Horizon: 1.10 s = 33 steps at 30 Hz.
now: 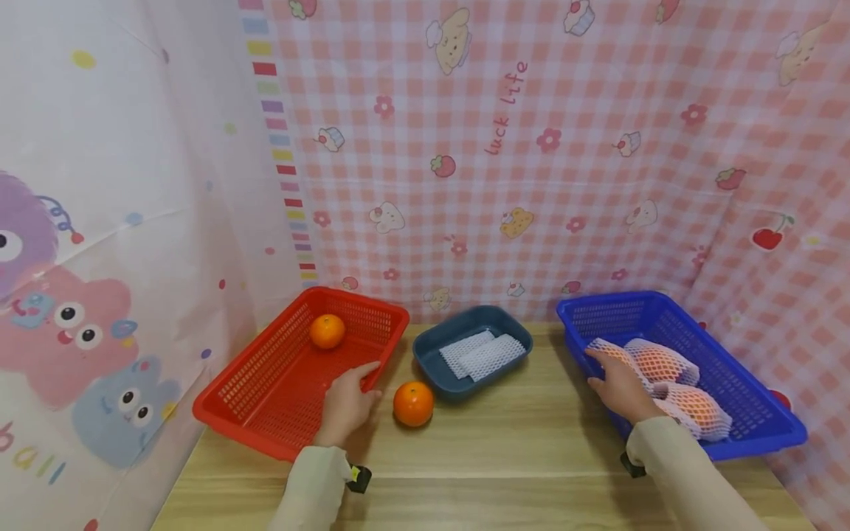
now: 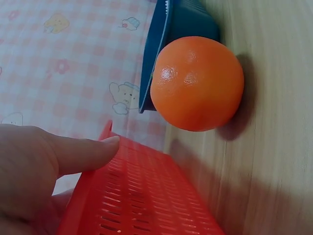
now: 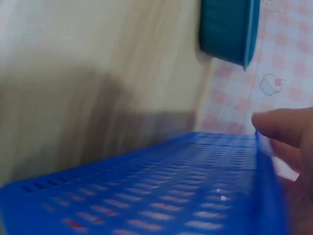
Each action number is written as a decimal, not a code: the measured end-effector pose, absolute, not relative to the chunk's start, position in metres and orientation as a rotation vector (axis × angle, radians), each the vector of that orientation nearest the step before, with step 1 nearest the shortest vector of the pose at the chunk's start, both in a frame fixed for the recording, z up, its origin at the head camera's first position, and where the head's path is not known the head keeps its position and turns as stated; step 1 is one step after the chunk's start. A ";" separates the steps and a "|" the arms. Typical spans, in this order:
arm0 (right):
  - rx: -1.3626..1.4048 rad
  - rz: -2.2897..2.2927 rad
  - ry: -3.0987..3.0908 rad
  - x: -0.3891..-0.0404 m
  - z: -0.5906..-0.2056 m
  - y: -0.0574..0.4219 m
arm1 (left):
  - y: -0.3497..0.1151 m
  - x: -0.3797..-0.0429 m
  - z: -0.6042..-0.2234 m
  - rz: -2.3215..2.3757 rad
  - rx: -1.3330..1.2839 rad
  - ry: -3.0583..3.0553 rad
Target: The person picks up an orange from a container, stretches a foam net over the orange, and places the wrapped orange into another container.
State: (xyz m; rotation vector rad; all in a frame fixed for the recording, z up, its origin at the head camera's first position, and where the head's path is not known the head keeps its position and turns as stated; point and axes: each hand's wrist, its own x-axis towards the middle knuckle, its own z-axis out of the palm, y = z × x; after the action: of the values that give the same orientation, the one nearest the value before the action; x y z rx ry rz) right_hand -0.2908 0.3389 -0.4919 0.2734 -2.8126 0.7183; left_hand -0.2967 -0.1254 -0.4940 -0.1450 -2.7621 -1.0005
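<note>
My left hand [image 1: 347, 405] grips the near right rim of a red plastic basket [image 2: 142, 196]. Its thumb lies on the outer side, and the other fingers are mostly hidden behind the rim. One orange [image 1: 327, 332] rests at the back inside that basket. Another orange [image 1: 413, 404] stands on the table just right of the left hand, touched by neither hand. My right hand [image 1: 623, 387] holds the left rim of a blue plastic basket [image 3: 146, 191], thumb outside and fingers over the inside. Several oranges in white foam nets [image 1: 697, 409] lie in the blue basket beside those fingers.
Between the baskets sits a dark teal tray [image 1: 454, 324] with white foam net sleeves [image 1: 491, 358] in it. The wooden table [image 1: 505, 457] runs back to a pink checked cloth [image 1: 412, 184]. A printed white cloth [image 1: 166, 280] hangs at the left.
</note>
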 end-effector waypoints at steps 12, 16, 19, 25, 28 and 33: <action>0.358 0.709 -2.513 -0.329 -0.495 0.275 | -0.121 -0.299 -0.496 -0.920 -0.110 -2.772; 0.342 0.705 -2.591 -0.347 -0.507 0.252 | -0.121 -0.300 -0.496 -0.912 -0.118 -2.783; 0.352 0.715 -2.641 -0.359 -0.513 0.237 | -0.122 -0.299 -0.495 -0.911 -0.102 -2.796; 0.292 0.712 -2.842 -0.371 -0.520 0.221 | -0.125 -0.298 -0.493 -0.900 -0.094 -2.796; 0.237 0.694 -2.958 -0.373 -0.522 0.220 | -0.124 -0.298 -0.492 -0.901 -0.095 -2.805; 0.156 0.643 -3.083 -0.379 -0.521 0.210 | -0.124 -0.298 -0.492 -0.888 -0.066 -2.807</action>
State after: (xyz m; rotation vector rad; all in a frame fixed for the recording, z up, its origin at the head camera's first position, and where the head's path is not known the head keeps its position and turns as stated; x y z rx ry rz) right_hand -0.3795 0.2100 -0.5211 0.1560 -3.0828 0.6425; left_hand -0.2982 -0.1245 -0.4922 -0.0655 -2.8065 -0.8885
